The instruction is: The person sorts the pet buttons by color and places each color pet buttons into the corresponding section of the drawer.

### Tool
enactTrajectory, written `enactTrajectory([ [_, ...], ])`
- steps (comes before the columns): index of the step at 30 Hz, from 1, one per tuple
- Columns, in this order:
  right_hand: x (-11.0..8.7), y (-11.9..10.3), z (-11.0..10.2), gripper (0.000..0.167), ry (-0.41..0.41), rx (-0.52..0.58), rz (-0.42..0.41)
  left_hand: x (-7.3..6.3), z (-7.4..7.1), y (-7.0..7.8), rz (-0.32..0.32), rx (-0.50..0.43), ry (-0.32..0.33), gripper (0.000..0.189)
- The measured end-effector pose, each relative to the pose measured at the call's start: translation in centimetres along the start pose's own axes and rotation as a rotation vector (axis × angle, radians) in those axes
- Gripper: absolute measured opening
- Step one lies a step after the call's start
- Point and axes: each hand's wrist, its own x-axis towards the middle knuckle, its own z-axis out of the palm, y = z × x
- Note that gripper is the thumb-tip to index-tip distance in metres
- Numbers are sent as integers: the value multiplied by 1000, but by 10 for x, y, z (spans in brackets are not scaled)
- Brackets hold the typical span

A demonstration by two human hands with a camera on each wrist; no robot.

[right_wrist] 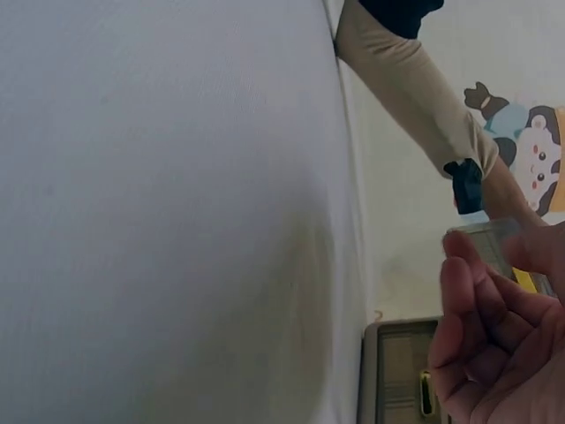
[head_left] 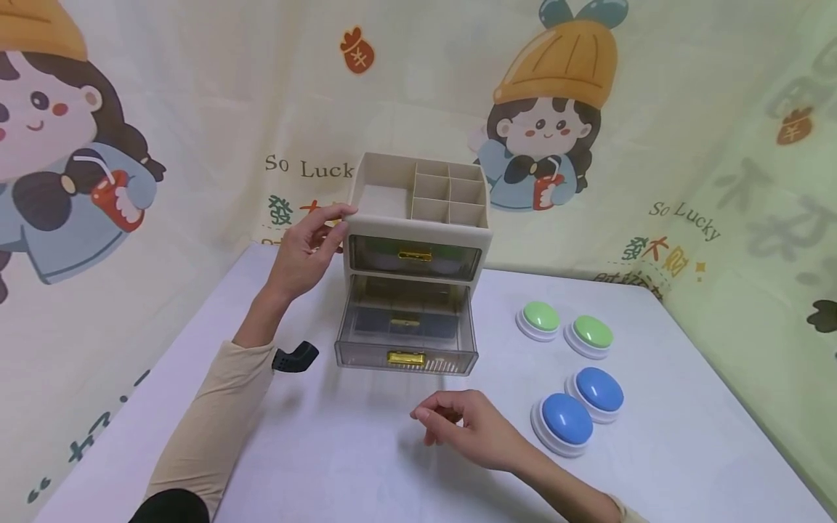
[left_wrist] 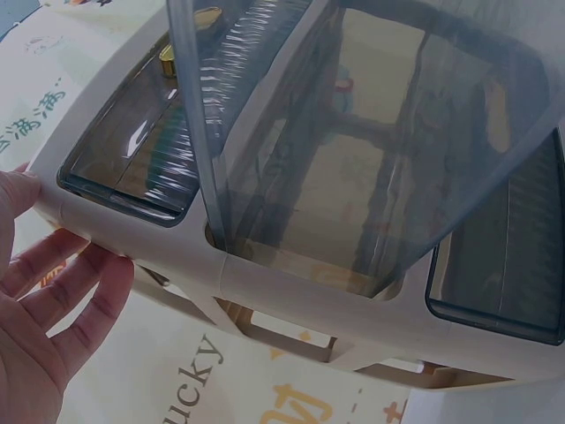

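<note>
A cream desktop organizer (head_left: 418,226) with clear grey drawers and gold handles stands on the table. Its middle drawer (head_left: 407,357) is pulled out; the upper drawer (head_left: 375,254) and the bottom one, seen through the clear plastic, are closed. My left hand (head_left: 302,254) rests on the organizer's upper left edge. In the left wrist view, that hand's fingertips (left_wrist: 113,269) press against the side panel, the thumb near the front corner. Apart from the drawer, my right hand (head_left: 472,430) hovers over the table in front with fingers loosely curled, holding nothing.
To the right of the organizer sit two green round push buttons (head_left: 541,317) (head_left: 593,332) and two blue ones (head_left: 599,389) (head_left: 567,419) on white bases. Printed cloth (head_left: 418,94) hangs behind the white table (head_left: 340,465). Open compartments (head_left: 450,192) top the organizer.
</note>
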Motion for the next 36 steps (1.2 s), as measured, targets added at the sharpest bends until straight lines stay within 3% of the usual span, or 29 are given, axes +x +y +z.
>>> enactTrajectory([
  [3,-5,1,-6,25,-6,-82,-30,0,1,1,1,-8,2,31],
  [12,-16,3,-21,25,13,-214,-11,2,0,3,-2,-5,7,32],
  [17,-21,7,-25,19,33,-326,-65,0,-1,1,-5,-1,6,31],
  [22,-23,11,-29,13,65,-446,-69,-3,0,-1,-8,10,4,32],
  [27,-23,16,-38,10,105,-508,-63,-3,0,-1,-11,16,5,32],
  [36,-19,23,-55,7,158,-515,4,-2,1,-2,-2,26,5,32],
])
